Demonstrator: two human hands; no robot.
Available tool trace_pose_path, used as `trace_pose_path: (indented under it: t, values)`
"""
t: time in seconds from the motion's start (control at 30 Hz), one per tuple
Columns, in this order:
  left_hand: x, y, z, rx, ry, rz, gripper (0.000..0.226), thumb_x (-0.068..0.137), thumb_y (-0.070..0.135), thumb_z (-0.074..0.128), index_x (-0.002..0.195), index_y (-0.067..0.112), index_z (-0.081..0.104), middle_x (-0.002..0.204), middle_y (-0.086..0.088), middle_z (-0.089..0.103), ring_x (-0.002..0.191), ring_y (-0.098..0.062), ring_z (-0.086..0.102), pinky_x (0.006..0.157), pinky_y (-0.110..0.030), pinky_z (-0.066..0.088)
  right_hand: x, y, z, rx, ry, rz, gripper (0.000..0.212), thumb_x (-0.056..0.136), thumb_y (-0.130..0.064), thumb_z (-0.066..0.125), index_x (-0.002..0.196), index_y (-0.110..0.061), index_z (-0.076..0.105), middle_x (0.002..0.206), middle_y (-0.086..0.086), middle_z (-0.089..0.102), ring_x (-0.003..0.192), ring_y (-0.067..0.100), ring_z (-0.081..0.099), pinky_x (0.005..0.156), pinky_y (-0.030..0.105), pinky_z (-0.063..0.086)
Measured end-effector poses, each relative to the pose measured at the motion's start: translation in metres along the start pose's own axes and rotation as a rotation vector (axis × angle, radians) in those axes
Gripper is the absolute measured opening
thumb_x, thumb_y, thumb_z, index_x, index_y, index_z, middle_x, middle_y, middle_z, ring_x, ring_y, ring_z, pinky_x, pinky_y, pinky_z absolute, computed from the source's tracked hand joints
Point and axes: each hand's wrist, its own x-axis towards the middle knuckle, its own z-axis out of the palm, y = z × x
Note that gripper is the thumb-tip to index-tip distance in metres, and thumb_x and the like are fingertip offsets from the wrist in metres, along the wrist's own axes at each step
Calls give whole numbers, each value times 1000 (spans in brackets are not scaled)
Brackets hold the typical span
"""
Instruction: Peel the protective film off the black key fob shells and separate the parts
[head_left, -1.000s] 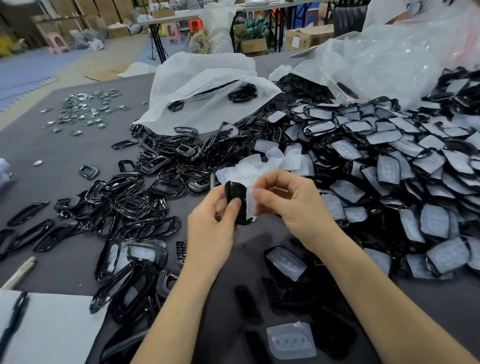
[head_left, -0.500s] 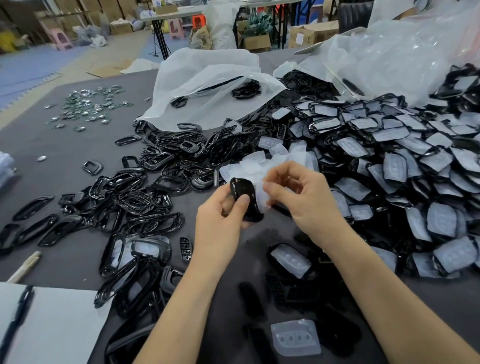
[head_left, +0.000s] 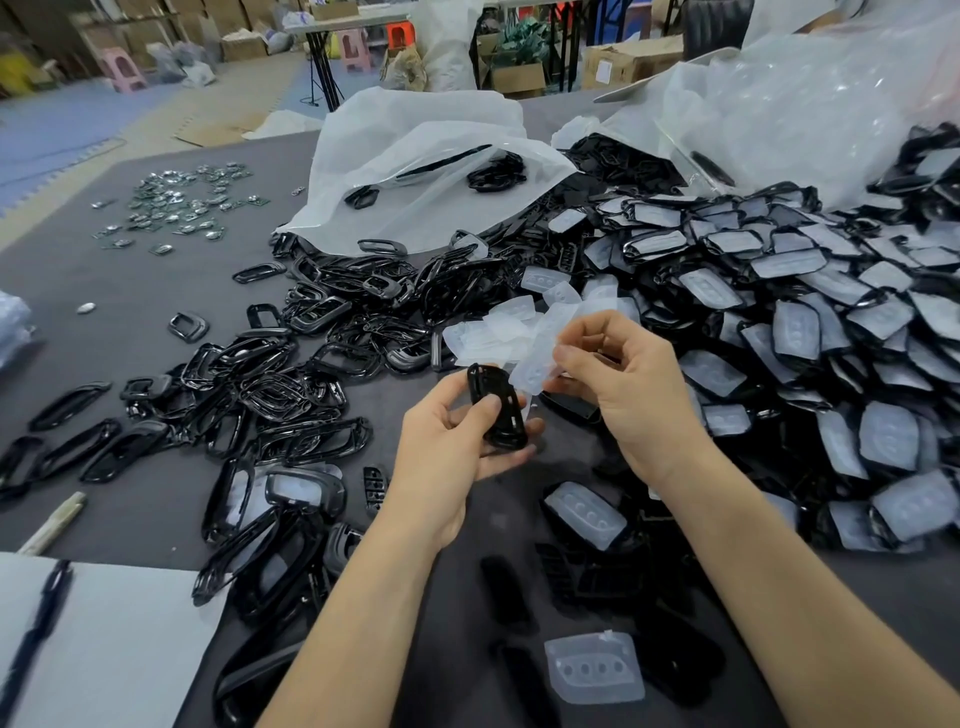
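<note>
- A white sheet (head_left: 114, 649) with a pen (head_left: 36, 634) on it lies at the near left corner of the grey surface (head_left: 130, 291). Small silver pieces (head_left: 176, 208) are scattered at the far left.
- A heap of black frames (head_left: 291, 374) spreads out left of the hands.
- The left hand (head_left: 452, 447) has its grip closed round a black shell (head_left: 506, 423), held above the middle of the surface with the thumb on its face.
- The clear film (head_left: 535, 366) rises from the shell's upper right side.
- The right hand (head_left: 623, 395) has its grip pinched on the film.
- A large pile of film-covered shells (head_left: 805, 332) fills the right.
</note>
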Motion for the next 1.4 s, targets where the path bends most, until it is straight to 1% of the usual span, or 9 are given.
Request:
trace_pose_path:
  t: [0.23, 0.43, 0.57, 0.67, 0.8, 0.93, 1.2, 1.3, 1.4]
  values:
    - [2, -5, -3, 16, -12, 26, 16, 98, 0, 50, 102, 8, 63, 86, -12, 75, 75, -27, 74, 61, -24, 57, -2, -2, 2, -21, -132, 17, 16, 86, 6, 63, 80, -10, 63, 73, 5, 59, 63, 12, 61, 65, 24, 55]
    - [3, -4, -7, 47, -61, 66, 22, 92, -3, 59, 102, 13, 69, 81, -9, 75, 75, -23, 73, 65, -27, 59, -8, -8, 5, -47, -378, -37, 19, 84, 5, 64, 77, -13, 64, 69, -4, 61, 58, 9, 56, 59, 21, 50]
    - [4, -5, -10, 250, -2, 136, 22, 85, 3, 72, 95, 22, 71, 66, 1, 71, 63, -14, 69, 58, -28, 57, -10, -13, 6, 19, -464, -35, 19, 84, 8, 62, 79, -10, 64, 68, -4, 63, 56, 10, 53, 56, 19, 47]
    - [5, -6, -9, 258, -1, 167, 16, 86, 4, 71, 96, 17, 68, 64, 2, 70, 60, -9, 67, 55, -22, 54, -10, -8, 9, -131, -364, -40, 22, 84, 6, 65, 76, -14, 63, 67, 1, 61, 57, 14, 53, 53, 23, 46]
    - [6, -11, -5, 290, -20, 205, 4, 93, 12, 65, 95, 13, 68, 75, -20, 68, 68, -13, 68, 59, -24, 56, -10, 3, 15, -381, -183, -118, 21, 84, -1, 67, 75, -20, 62, 65, -9, 60, 61, 23, 56, 60, 33, 51]
    - [5, -14, -5, 453, -26, 273, 13, 96, 13, 58, 96, 23, 67, 78, -3, 74, 78, -16, 72, 64, -29, 58, -12, 8, 18, -535, -82, -250, 16, 83, -3, 69, 80, -17, 62, 74, -11, 62, 65, 7, 58, 61, 11, 43]
    - [3, -15, -3, 601, -48, 369, 23, 95, 7, 56, 102, 25, 67, 74, 3, 74, 75, -11, 72, 65, -25, 59, -11, 9, 18, -525, -29, -240, 14, 79, -4, 73, 78, -15, 64, 78, -5, 61, 63, 3, 51, 61, 11, 40]
    - [3, -14, -4, 675, -42, 424, 27, 93, 6, 57, 99, 31, 66, 67, 7, 71, 69, -6, 69, 62, -16, 54, -10, 9, 16, -453, -17, -154, 20, 78, -5, 74, 74, -19, 61, 72, -7, 60, 57, 3, 49, 56, 13, 41]
    - [3, -12, -5, 652, -91, 417, 35, 92, 3, 57, 99, 36, 64, 73, 7, 73, 75, -8, 71, 67, -23, 57, -7, 8, 13, -280, -14, 2, 26, 77, -3, 74, 78, -21, 55, 71, -3, 57, 59, 11, 51, 53, 23, 47]
